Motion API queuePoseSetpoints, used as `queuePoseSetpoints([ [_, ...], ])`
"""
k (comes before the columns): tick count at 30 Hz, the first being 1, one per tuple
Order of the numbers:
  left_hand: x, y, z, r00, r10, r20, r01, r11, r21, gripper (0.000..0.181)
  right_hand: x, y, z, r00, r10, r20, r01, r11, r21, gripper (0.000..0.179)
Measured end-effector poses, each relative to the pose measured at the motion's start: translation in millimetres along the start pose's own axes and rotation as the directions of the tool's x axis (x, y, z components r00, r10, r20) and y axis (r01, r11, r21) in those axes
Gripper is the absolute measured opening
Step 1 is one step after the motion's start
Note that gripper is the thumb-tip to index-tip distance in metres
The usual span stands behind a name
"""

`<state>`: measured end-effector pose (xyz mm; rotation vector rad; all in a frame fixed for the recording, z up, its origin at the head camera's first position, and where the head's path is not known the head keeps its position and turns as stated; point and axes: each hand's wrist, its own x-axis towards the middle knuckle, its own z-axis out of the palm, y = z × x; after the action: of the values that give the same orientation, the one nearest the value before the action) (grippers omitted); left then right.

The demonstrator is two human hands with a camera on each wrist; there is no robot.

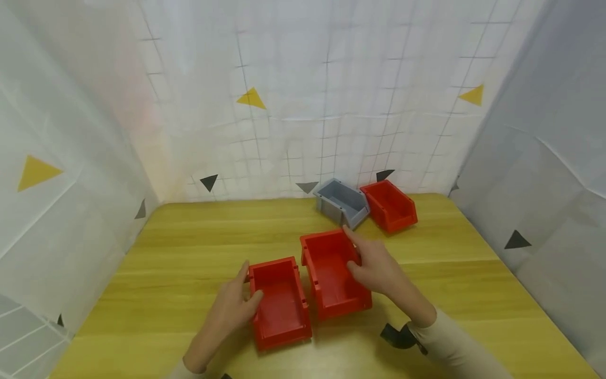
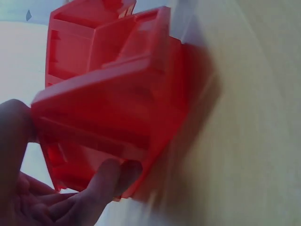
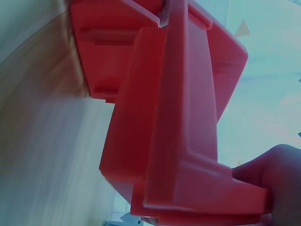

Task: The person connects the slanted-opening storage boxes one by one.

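Two red plastic storage bins are side by side in the middle of the head view. My left hand (image 1: 233,307) grips the left wall of the left red bin (image 1: 283,310), with the thumb over the rim and fingers outside. My right hand (image 1: 374,261) pinches the right wall of the right red bin (image 1: 335,273), thumb inside it. In the right wrist view this right bin (image 3: 174,117) appears raised off the wooden surface and tilted. The left wrist view shows the left bin (image 2: 103,108) close up, with fingers against its side. Neither bin's inside holds anything visible.
Behind the right hand stand a grey bin (image 1: 342,200) and another red bin (image 1: 390,205), near the back edge of the wooden table (image 1: 203,237). White sheets (image 1: 303,79) with yellow and black triangles hang around the back and sides.
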<state>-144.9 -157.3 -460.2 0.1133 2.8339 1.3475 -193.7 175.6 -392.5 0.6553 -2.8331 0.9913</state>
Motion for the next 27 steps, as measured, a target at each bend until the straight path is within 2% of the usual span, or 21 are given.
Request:
queuePoseSetpoints([
  [7, 0.3, -8.4, 7.1, 0.994, 0.107, -0.038, -0.106, 0.994, 0.024, 0.074, -0.5, -3, 3, 1.0, 0.027, 0.014, -0.027, 0.999, -0.019, 0.076],
  [9, 0.4, -9.7, 8.4, 0.992, 0.121, -0.047, -0.12, 0.993, 0.016, 0.073, -1.1, -5, 3, 0.999, 0.031, 0.018, -0.031, 0.999, -0.018, 0.076],
  [16, -1.2, -9.3, 11.9, 0.993, 0.102, -0.061, -0.105, 0.993, -0.044, 0.071, -3.2, -9, 4, 0.998, 0.054, 0.024, -0.054, 0.998, -0.014, 0.076],
  [27, -2.4, -9.0, 13.7, 0.99, 0.112, -0.084, -0.116, 0.993, -0.039, 0.068, -3.5, -7, 6, 0.999, 0.045, 0.013, -0.044, 0.998, -0.038, 0.074],
])
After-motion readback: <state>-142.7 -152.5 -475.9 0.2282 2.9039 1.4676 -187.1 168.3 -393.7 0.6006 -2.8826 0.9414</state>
